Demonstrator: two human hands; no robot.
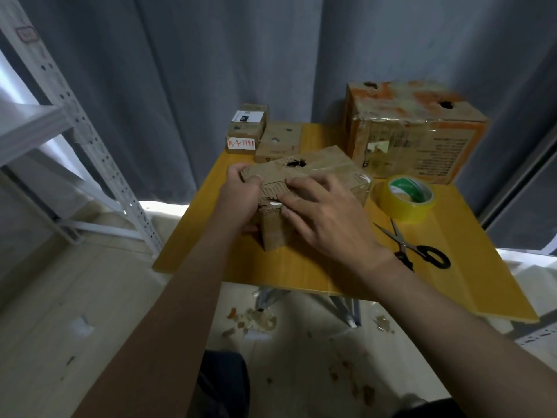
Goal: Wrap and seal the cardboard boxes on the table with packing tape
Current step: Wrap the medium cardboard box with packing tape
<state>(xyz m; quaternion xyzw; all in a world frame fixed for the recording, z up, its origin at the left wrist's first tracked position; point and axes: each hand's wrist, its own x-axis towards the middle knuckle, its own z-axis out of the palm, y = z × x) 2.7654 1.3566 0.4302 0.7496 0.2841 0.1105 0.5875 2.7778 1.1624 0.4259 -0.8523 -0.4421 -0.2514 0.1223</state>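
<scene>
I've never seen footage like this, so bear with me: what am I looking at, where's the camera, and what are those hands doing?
There is no machine here. A person wears a camera on the head, looking down at their own bare hands. The left hand grips the left end of a worn cardboard box on the yellow table, and the right hand presses flat on its top. To the right lie a roll of yellow tape and scissors, both untouched. A big box stands behind, small boxes at the back left.
</scene>
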